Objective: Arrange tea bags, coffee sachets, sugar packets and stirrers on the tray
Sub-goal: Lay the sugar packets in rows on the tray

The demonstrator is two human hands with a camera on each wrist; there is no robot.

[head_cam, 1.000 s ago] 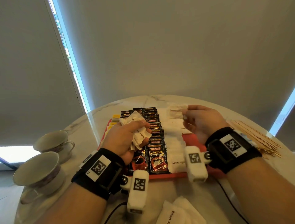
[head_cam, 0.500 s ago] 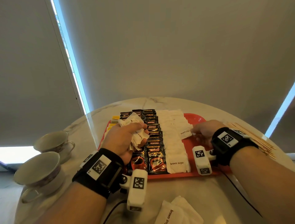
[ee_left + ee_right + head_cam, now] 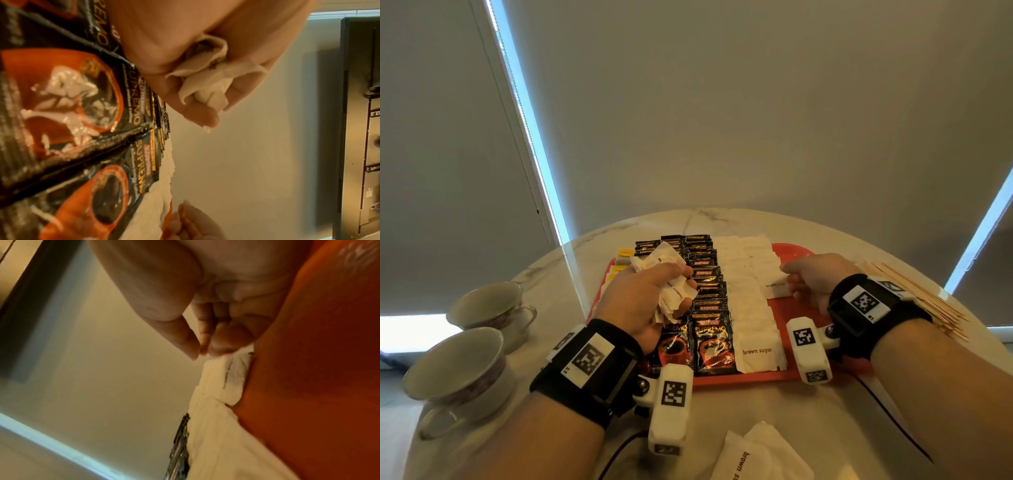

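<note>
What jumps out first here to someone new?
The red tray at table centre, packed with neat rows: black coffee sachets beside white sugar packets. The left hand holds a crumpled bunch of packets over the sachets, while the right hand touches the end packet of the short right-hand row. Two teacups stand far left.

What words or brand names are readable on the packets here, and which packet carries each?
"KOPIKO" on the black coffee sachets in the tray's middle rows.
"SUPREMO" on the nearest coffee sachet, also readable in the left wrist view.
"brown sugar" on the nearest white sugar packet on the tray.
"brown su", cut off by the frame, on a loose packet on the table.
"sugar" on the packets the left hand grips.
Yellow tea bag tags: too small to read.
</note>
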